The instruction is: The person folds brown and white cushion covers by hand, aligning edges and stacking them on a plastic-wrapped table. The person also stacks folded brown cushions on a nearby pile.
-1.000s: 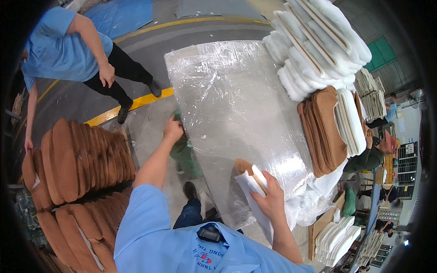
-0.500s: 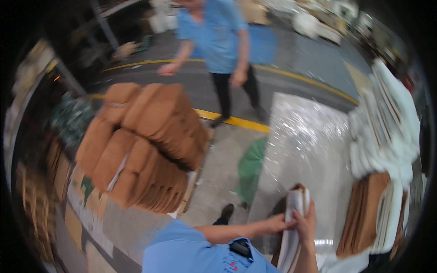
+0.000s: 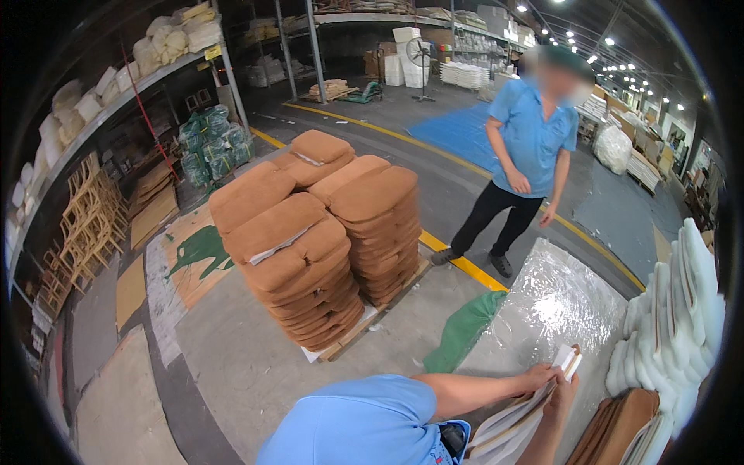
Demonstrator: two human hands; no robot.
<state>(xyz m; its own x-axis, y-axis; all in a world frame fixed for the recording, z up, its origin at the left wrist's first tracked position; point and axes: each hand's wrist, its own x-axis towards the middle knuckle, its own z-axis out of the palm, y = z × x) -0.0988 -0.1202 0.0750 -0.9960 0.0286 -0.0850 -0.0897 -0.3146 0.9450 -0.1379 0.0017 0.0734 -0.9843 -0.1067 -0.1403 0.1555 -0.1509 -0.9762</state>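
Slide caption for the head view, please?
Left hand and right hand hold a padded piece at a plastic-covered table near stacked brown cushions.

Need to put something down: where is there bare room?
Bare: the middle of the wrapped top, between the green sack and white pads; also the floor between that sack and the brown stacks. Crowded: along the top's right side, with white and brown pads, and its near part, where left hand and right hand hold a white piece.
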